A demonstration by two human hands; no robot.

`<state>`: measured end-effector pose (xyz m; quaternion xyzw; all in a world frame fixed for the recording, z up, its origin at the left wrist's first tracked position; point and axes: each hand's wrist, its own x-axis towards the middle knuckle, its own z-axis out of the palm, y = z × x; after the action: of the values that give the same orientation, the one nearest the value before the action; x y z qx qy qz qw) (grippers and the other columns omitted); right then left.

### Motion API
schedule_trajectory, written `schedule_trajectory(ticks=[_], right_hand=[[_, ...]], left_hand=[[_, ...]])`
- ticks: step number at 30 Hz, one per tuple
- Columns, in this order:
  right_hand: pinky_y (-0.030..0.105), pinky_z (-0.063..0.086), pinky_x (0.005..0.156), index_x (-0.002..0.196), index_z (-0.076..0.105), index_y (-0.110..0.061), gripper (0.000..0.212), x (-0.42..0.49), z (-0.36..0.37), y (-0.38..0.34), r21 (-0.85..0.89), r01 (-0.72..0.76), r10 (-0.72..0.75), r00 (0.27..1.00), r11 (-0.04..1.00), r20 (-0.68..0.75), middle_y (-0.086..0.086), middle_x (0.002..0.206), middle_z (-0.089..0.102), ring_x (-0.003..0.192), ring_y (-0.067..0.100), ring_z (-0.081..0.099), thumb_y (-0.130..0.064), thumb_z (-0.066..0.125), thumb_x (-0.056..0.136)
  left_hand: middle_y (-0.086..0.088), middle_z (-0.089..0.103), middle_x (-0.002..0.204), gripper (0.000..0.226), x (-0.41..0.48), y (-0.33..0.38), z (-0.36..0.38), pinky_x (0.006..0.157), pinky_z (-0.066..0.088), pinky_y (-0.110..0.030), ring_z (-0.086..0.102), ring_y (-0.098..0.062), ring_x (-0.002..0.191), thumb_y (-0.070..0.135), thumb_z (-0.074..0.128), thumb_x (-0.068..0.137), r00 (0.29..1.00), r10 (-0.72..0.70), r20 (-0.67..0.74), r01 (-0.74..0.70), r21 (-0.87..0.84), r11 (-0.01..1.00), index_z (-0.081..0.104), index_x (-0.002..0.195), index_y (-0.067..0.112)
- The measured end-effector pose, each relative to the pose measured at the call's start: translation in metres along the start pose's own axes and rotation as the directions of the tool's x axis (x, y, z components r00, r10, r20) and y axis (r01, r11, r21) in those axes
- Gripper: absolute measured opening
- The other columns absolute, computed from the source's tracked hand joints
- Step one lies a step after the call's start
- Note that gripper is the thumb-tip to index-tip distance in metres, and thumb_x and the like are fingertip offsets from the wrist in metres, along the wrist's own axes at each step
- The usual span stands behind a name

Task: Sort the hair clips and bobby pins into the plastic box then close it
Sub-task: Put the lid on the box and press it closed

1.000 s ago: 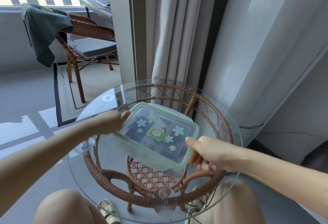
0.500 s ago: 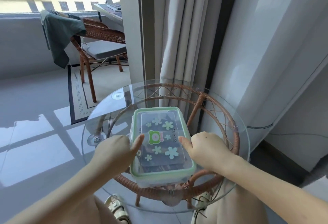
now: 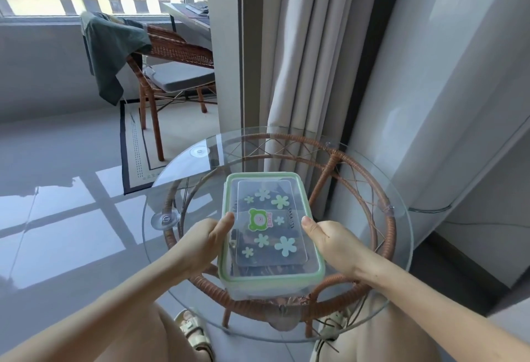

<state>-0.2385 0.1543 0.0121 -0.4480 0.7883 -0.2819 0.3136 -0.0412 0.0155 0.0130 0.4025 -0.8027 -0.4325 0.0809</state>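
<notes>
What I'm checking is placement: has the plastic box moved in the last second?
Yes: the plastic box turned from diagonal to lengthwise, nearer the table's near rattan rim.

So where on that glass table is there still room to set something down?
The glass tabletop is bare beyond the plastic box, toward the curtain, and outside each hand up to the rim. The near middle is crowded: left hand and right hand hold the box's sides.
</notes>
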Motion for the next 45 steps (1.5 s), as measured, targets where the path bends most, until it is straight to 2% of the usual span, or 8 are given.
schedule_trajectory(ticks=[7,11,15,20,26,31,36,45], right_hand=[[0.032,0.055,0.071,0.095,0.058,-0.018,0.051,-0.040,0.040,-0.031,0.137,-0.141,0.162,0.975,0.980,-0.150,-0.003,0.097,0.066,0.089,0.018,0.063,-0.066,0.053,0.077],[0.037,0.061,0.065,0.097,0.061,-0.007,0.035,-0.048,0.070,-0.058,0.626,-0.192,0.213,0.976,0.756,0.041,0.008,0.096,0.071,0.080,0.021,0.071,-0.040,0.063,0.084],[0.046,0.059,0.077,0.089,0.063,-0.003,0.039,-0.044,0.116,-0.088,0.638,-0.122,0.134,0.991,0.761,0.029,0.017,0.096,0.072,0.085,0.029,0.071,-0.042,0.062,0.084],[0.054,0.056,0.076,0.074,0.063,-0.001,0.053,-0.039,0.164,-0.127,0.578,-0.039,0.021,0.999,0.815,0.037,0.019,0.086,0.073,0.082,0.034,0.070,-0.053,0.061,0.077],[0.043,0.052,0.083,0.091,0.060,-0.016,0.037,-0.012,0.148,-0.134,0.161,0.244,-0.240,0.970,0.956,-0.042,0.001,0.091,0.066,0.090,0.023,0.065,-0.051,0.051,0.087],[0.035,0.047,0.081,0.116,0.058,-0.014,0.041,0.033,0.071,-0.065,-0.308,0.156,-0.271,0.885,0.938,-0.379,0.009,0.118,0.065,0.104,0.031,0.060,-0.044,0.051,0.089],[0.048,0.013,0.117,0.141,0.035,-0.031,0.069,0.065,0.023,0.006,-0.628,-0.005,-0.129,0.977,0.778,-0.167,0.011,0.153,0.028,0.143,0.027,0.021,-0.070,0.030,0.084],[0.047,0.014,0.118,0.139,0.037,-0.036,0.080,0.074,0.026,0.021,-0.645,0.034,-0.212,0.957,0.763,-0.200,0.009,0.152,0.030,0.144,0.024,0.020,-0.073,0.009,0.074]], left_hand=[[0.001,0.068,0.089,0.045,-0.032,-0.011,-0.001,0.083,0.048,-0.037,0.063,-0.022,0.087,0.063,0.053,0.077,0.976,-0.161,-0.146,0.082,-0.441,0.894,0.065,0.082,0.020],[0.015,0.071,0.094,0.068,-0.083,-0.038,0.008,0.083,0.046,-0.029,0.064,-0.009,0.096,0.074,0.070,0.038,0.956,-0.193,-0.223,-0.023,-0.709,0.705,0.065,0.097,0.040],[-0.010,0.067,0.108,0.103,-0.113,-0.061,0.009,0.072,0.059,-0.037,0.071,-0.024,0.089,0.059,0.081,0.040,0.876,-0.379,-0.297,-0.124,-0.900,0.417,0.042,0.131,0.030],[-0.013,0.066,0.115,0.118,-0.135,-0.091,-0.020,0.071,0.059,-0.040,0.070,-0.029,0.091,0.056,0.086,0.034,0.796,-0.441,-0.415,-0.226,-0.879,0.420,0.037,0.136,0.021],[-0.014,0.064,0.090,0.007,-0.129,-0.135,-0.068,0.051,0.058,-0.028,0.070,-0.016,0.056,0.024,0.054,0.087,0.698,-0.555,-0.452,-0.281,-0.886,0.368,0.059,0.091,0.020],[-0.017,0.063,0.104,0.033,-0.129,-0.187,-0.097,0.057,0.059,-0.029,0.068,-0.022,0.073,0.028,0.059,0.082,0.642,-0.533,-0.552,-0.302,-0.820,0.486,0.058,0.112,0.015],[-0.018,0.062,0.107,0.066,-0.095,-0.225,-0.097,0.066,0.059,-0.041,0.065,-0.033,0.074,0.028,0.072,0.075,0.579,-0.639,-0.507,-0.169,-0.841,0.514,0.043,0.132,0.016],[-0.026,0.061,0.116,0.080,0.013,-0.267,-0.034,0.056,0.057,-0.035,0.069,-0.033,0.068,0.033,0.076,0.069,0.779,-0.612,-0.138,0.201,-0.869,0.451,0.039,0.137,0.014]])
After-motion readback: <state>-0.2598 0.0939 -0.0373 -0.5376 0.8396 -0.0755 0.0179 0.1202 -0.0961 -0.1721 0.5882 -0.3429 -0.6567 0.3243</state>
